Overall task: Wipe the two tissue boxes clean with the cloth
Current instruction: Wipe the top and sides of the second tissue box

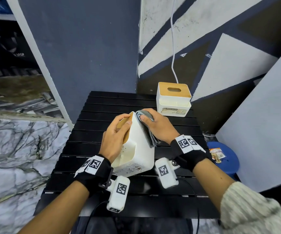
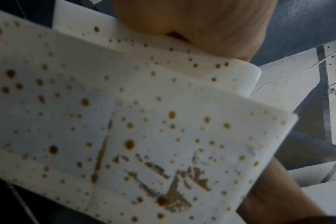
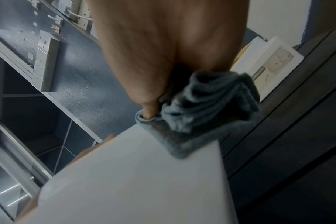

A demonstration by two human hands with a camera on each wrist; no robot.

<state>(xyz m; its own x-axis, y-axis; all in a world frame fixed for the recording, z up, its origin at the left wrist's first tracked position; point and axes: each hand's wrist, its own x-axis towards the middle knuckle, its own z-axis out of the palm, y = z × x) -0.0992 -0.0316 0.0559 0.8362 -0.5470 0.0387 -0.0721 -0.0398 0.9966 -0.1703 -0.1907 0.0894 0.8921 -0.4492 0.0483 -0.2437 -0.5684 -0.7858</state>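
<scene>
While the near tissue box (image 1: 136, 149) leans tilted on the black slatted table (image 1: 102, 102), head view shows the left hand (image 1: 116, 137) at its 9 o'clock side, fingers curled over the wooden lid, thumb on the white edge. Right hand (image 1: 158, 127) at the box's 2 o'clock presses a folded grey cloth (image 1: 149, 128) against the white side; thumb and fingers curl round the cloth. Second tissue box (image 1: 173, 98) stands upright at 1 o'clock, well apart, at the table's far corner.

Left wrist view: near box's spotted face (image 2: 144, 121) fills the frame, brown drips and smears; palm heel at 12 o'clock, fingers hidden.

Right wrist view: cloth (image 3: 205, 109) bunched under the palm, one fingertip (image 3: 149, 110) pinning its edge on the box's clean white side (image 3: 134, 181). Second box (image 3: 269, 63) at 2 o'clock.
</scene>
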